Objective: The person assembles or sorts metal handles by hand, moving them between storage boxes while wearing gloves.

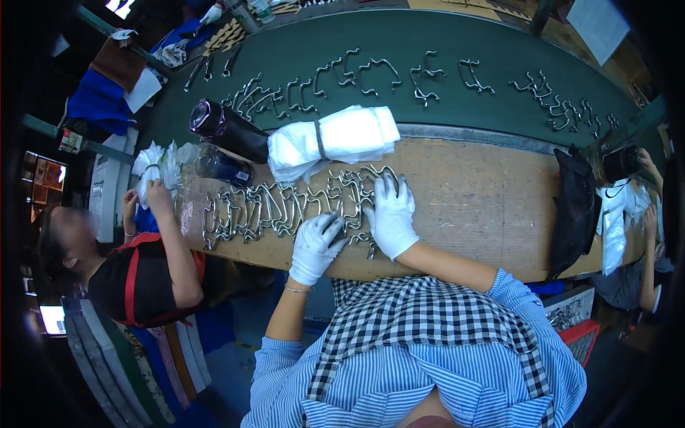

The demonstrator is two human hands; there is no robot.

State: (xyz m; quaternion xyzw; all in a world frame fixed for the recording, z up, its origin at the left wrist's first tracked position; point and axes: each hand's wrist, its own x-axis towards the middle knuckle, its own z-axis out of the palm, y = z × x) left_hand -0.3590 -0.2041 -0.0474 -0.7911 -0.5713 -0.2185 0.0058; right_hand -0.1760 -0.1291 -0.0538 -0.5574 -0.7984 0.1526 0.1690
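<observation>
A row of bent, shiny metal rods (260, 207), shaped like wavy handles, lies packed side by side on the wooden bench. At the near side of this row, my left hand (314, 248), in a white glove, rests with its fingers slightly bent and apart. My right hand (394, 217), gloved too, lies at the row's right end. Its fingers stretch forward over the outermost rods, against their ends. Neither hand shows a rod enclosed in its fingers. A few rod ends (372, 250) poke out between the two hands near the bench's front edge.
Behind the row lie a bundle of clear plastic bags (342, 139), a dark bottle (228, 132) and a jar (222, 165). More rods (385, 71) spread over the green belt (471, 43) beyond. A black bag (573, 214) sits at right. Co-workers (153, 264) work on both sides.
</observation>
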